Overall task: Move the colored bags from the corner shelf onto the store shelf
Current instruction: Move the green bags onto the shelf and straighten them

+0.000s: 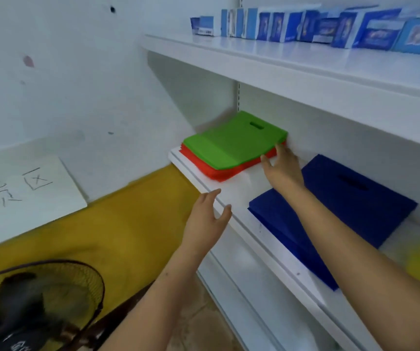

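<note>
Head view: right hand (281,164), fingers straight, touches the green bag (231,145) stack's near edge; left hand (210,214) hovers open, holding nothing, nearer the shelf (236,196) lip.

Green bag (234,140) on red bags (219,171); blue bags (350,206); white shelf (231,196); yellow cloth (117,224); blue-white boxes (330,26).
</note>
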A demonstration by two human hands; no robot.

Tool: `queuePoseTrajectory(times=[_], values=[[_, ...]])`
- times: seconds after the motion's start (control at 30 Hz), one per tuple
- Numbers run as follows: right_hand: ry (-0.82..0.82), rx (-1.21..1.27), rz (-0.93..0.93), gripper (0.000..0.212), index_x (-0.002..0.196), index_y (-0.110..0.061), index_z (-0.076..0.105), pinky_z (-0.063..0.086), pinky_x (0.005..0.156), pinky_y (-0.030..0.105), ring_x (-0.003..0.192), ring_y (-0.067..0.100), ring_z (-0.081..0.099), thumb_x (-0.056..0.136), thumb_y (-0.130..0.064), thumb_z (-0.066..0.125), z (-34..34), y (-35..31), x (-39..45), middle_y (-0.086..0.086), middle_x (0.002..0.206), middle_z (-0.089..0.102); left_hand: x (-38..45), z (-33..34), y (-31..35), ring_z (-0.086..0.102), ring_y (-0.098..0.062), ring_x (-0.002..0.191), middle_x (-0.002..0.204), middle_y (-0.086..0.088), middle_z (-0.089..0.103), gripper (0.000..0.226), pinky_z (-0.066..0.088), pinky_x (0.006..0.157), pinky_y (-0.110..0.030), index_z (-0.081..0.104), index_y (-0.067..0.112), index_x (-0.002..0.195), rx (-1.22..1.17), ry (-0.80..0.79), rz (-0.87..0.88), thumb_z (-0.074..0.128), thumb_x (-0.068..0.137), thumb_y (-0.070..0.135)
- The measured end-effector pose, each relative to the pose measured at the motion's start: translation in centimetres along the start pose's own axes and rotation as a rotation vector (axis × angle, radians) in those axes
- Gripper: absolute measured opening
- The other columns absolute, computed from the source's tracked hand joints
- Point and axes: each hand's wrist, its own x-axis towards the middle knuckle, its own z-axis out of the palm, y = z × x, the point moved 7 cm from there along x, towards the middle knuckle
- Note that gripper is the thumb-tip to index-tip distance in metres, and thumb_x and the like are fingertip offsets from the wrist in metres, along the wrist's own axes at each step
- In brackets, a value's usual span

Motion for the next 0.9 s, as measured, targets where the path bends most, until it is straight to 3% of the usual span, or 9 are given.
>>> queuePoseTrajectory(times=[0.13,0.27,0.37,0.53,0.7,0.8,0.9], values=[[-0.01,0.025,-0.004,0.058,0.136,-0.008,0.043,0.046,0.1,0.047,0.12,0.029,0.05,0.091,-0.045,0.048,3.2,0.1,5.0,0.013,0.134,0.05,5.3,-0.4,-2.7,0.044,-0.012,0.133,0.146,0.002,0.047,0.053,0.031,0.102,-0.019,0.044,0.02,0.147,0.026,0.029,-0.019,0.054,0.099,0.042],[0.019,-0.014,-0.016,0.058,0.136,-0.008,0.041,0.044,0.1,0.047,0.117,0.032,0.05,0.089,-0.041,0.053,5.5,0.8,8.6,0.015,0.131,0.051,10.5,-1.1,-4.5,0.045,-0.015,0.132,0.144,-0.001,0.049,0.052,0.03,0.102,-0.019,0.047,0.016,0.145,0.026,0.05,0.004,0.056,0.099,0.038],[0.017,-0.18,0.058,0.072,0.147,-0.008,0.03,0.037,0.107,0.05,0.13,0.039,0.038,0.09,-0.045,0.054,6.8,1.6,11.4,0.017,0.146,0.039,16.0,-1.7,-5.9,0.046,-0.019,0.132,0.142,-0.003,0.05,0.053,0.035,0.104,-0.025,0.048,0.013,0.143,0.052,0.075,0.038,0.058,0.097,0.038],[-0.138,-0.373,0.206,0.083,0.154,-0.018,0.016,0.018,0.116,0.054,0.146,0.036,0.008,0.09,-0.059,0.05,10.6,4.8,12.3,0.001,0.162,0.012,24.5,-2.1,-8.6,0.04,-0.023,0.137,0.148,-0.007,0.044,0.061,0.036,0.113,-0.039,0.045,0.012,0.146,0.117,0.032,0.107,0.061,0.094,0.039],[-0.095,-0.391,0.303,0.071,0.152,-0.026,0.024,0.013,0.118,0.051,0.146,0.034,0.012,0.093,-0.059,0.044,11.8,5.4,12.7,-0.005,0.161,0.016,31.5,-0.7,-12.6,0.021,-0.025,0.15,0.161,-0.01,0.029,0.086,0.017,0.122,-0.046,0.031,0.01,0.154,0.239,-0.168,0.164,0.054,0.087,0.058],[-0.024,-0.412,0.327,0.056,0.146,-0.029,0.039,0.013,0.117,0.05,0.144,0.031,0.021,0.096,-0.052,0.045,12.0,4.5,12.5,-0.005,0.156,0.031,32.9,0.4,-13.7,0.018,-0.018,0.151,0.16,-0.002,0.032,0.069,-0.005,0.122,-0.047,0.039,0.019,0.151,0.359,-0.215,0.24,0.046,0.095,0.058],[0.052,-0.483,0.335,0.04,0.138,-0.032,0.05,0.009,0.118,0.048,0.141,0.026,0.027,0.1,-0.04,0.042,12.2,2.8,12.2,-0.004,0.148,0.045,32.8,0.7,-12.9,0.03,-0.02,0.147,0.151,0.0,0.048,0.049,-0.012,0.12,-0.047,0.054,0.021,0.141,0.318,-0.165,0.337,0.05,0.098,0.045]])
